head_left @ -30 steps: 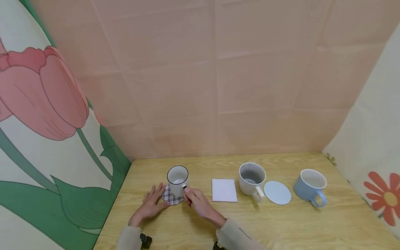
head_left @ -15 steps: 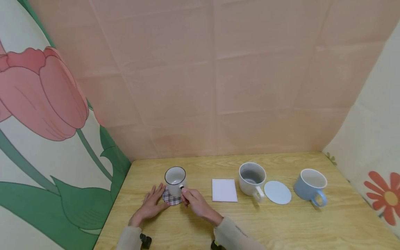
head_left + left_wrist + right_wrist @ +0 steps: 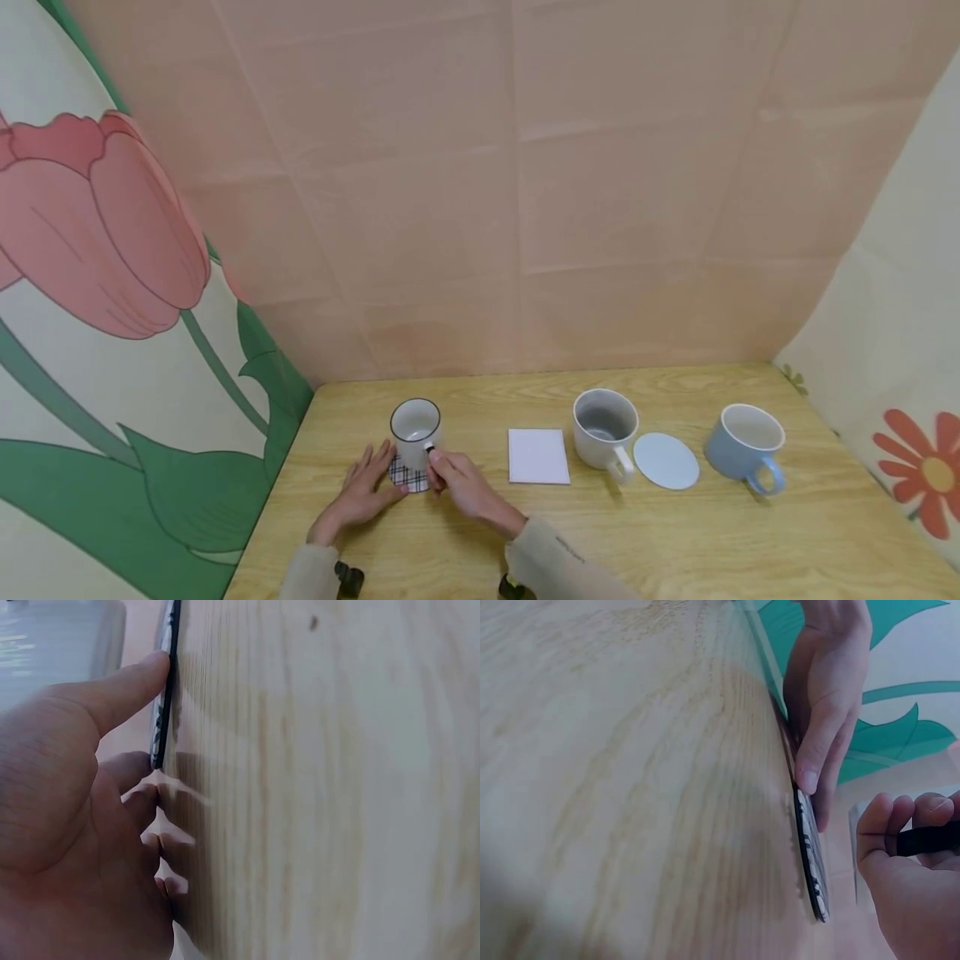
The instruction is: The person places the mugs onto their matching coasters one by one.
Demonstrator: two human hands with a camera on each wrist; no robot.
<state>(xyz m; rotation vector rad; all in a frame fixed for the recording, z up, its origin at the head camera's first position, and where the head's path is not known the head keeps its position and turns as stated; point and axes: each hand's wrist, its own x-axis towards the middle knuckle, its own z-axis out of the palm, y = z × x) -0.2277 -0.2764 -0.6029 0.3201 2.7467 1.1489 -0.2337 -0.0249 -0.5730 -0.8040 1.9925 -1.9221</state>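
Note:
My right hand grips the black-topped handle of a white enamel-style mug with a dark rim. The mug is upright over a round plaid coaster. Both wrist views show a gap between mug and coaster. My left hand rests on the table left of the coaster, fingers extended. Its thumb and forefinger touch the coaster's edge in the left wrist view. In the right wrist view, fingers curl round the dark handle, and the coaster lies flat on the wood.
A square white coaster lies right of my right hand. Farther right stand a larger white mug, a round pale-blue coaster and a blue mug. The wooden table ends at a pinkish backdrop.
My right hand has carried the white mug a little to the left over the plaid coaster. My left hand and the coaster have stayed in place.

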